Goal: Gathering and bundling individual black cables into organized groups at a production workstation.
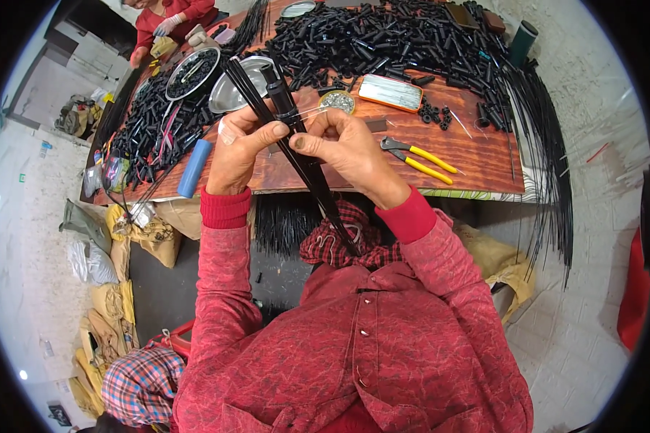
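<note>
A folded black umbrella frame (pixel 309 167), a bundle of thin rods around a dark tube, slants from above the table's near edge down toward my lap. My left hand (pixel 237 144) is closed around its upper part, thumb pressed on the rods. A white wrap covers part of a left finger. At the black collar (pixel 287 112), my right hand (pixel 348 150) pinches with thumb and forefinger. A thin silvery wire (pixel 312 111) runs between those fingertips and the collar. How the wire meets the collar is too small to tell.
Heaps of black tubular parts (pixel 383 43) cover the wooden table (pixel 477 162). Nearby lie yellow-handled pincers (pixel 426 164), a tin of wires (pixel 390 92), a dish of small metal pieces (pixel 338 102), and a blue cylinder (pixel 194 169). Long black rods (pixel 545 166) hang off the right edge. Another person (pixel 172 22) sits far left.
</note>
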Demonstrator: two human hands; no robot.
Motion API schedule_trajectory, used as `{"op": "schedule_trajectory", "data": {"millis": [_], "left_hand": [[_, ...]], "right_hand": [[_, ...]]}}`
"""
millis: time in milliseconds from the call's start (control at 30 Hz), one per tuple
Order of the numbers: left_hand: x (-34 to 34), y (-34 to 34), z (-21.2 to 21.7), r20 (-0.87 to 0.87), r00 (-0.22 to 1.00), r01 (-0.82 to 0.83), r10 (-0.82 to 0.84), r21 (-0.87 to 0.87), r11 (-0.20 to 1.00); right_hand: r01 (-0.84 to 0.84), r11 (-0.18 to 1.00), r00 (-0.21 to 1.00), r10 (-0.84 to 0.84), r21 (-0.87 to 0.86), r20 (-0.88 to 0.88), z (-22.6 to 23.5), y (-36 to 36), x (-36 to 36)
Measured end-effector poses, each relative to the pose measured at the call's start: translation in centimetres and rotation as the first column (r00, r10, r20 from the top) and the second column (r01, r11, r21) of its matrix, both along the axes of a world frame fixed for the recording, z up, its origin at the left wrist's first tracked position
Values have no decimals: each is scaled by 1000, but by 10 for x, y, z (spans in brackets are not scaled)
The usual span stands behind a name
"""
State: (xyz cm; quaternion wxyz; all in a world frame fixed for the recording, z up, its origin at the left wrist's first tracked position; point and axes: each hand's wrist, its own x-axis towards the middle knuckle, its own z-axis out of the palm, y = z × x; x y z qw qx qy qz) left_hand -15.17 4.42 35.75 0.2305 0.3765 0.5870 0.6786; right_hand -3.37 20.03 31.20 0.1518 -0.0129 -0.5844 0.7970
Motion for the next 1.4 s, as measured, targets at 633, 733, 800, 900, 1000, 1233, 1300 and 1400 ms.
{"op": "schedule_trajectory", "data": {"millis": [633, 733, 800, 900, 1000, 1233, 1300, 1400], "left_hand": [[2, -8, -7, 50, 998, -42, 44, -36, 998], [4, -13, -6, 31, 997, -65, 66, -24, 998], [7, -12, -7, 9, 995, -100, 100, -2, 995], [10, -11, -4, -55, 992, -112, 111, -14, 994], [7, -13, -5, -47, 993, -106, 106, 1, 994], [3, -10, -9, -48, 995, -86, 86, 12, 996], [2, -10, -8, -42, 996, -80, 80, 11, 997], [3, -10, -8, -35, 997, -72, 72, 14, 997]], "right_hand": [[106, 994, 994, -106, -18, -34, -11, -9, -10], [234, 960, 972, -230, 151, -48, -5, -23, -7], [297, 917, 954, -295, 266, -46, -7, -25, -7], [272, 911, 960, -281, 311, -16, 1, -26, -1], [304, 886, 953, -288, 349, -97, 8, -26, 7], [223, 945, 975, -216, 241, -56, -3, -19, 3], [178, 967, 984, -176, 184, -32, -6, -17, 1], [164, 973, 986, -159, 164, -48, -9, -14, -2]]}}
